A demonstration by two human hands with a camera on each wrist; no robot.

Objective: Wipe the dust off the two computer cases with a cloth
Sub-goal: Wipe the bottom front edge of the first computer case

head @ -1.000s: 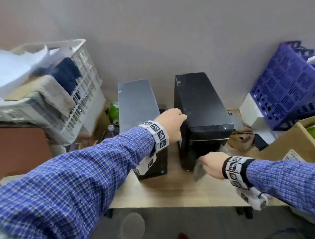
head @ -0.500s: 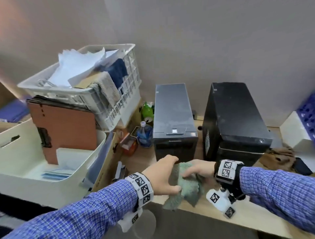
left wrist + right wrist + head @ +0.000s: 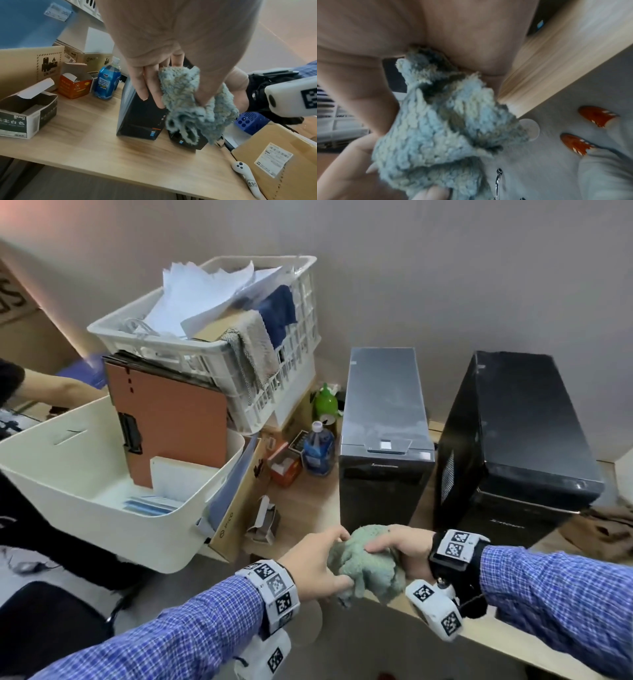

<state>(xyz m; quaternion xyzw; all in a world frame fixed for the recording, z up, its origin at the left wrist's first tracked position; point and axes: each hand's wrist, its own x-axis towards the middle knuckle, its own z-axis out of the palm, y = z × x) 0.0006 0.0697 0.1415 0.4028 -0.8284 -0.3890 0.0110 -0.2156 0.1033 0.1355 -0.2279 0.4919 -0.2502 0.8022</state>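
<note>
Two computer cases stand upright side by side on the wooden table (image 3: 308, 508): a slim grey-topped case (image 3: 385, 412) on the left and a wider black case (image 3: 520, 433) on the right. In front of them, near the table's front edge, I hold a bunched fluffy grey-green cloth (image 3: 366, 563) between both hands. My left hand (image 3: 318, 563) pinches its left side, thumb against fingers (image 3: 180, 94). My right hand (image 3: 404, 546) grips its right side. The right wrist view shows the cloth (image 3: 447, 128) pressed into the palm.
Left of the cases stand a blue bottle (image 3: 318, 453), an orange box (image 3: 284, 467), an open small box (image 3: 263, 522), a cream bin (image 3: 102, 474) and a white crate (image 3: 219, 361) full of papers. A cardboard box (image 3: 274, 155) and a white controller (image 3: 245, 174) lie at the right. Another person's arm (image 3: 41, 392) is at far left.
My left hand left the black case's top and came down to the cloth. Both hands now bunch the cloth near the table's front edge. The head view swung left.
</note>
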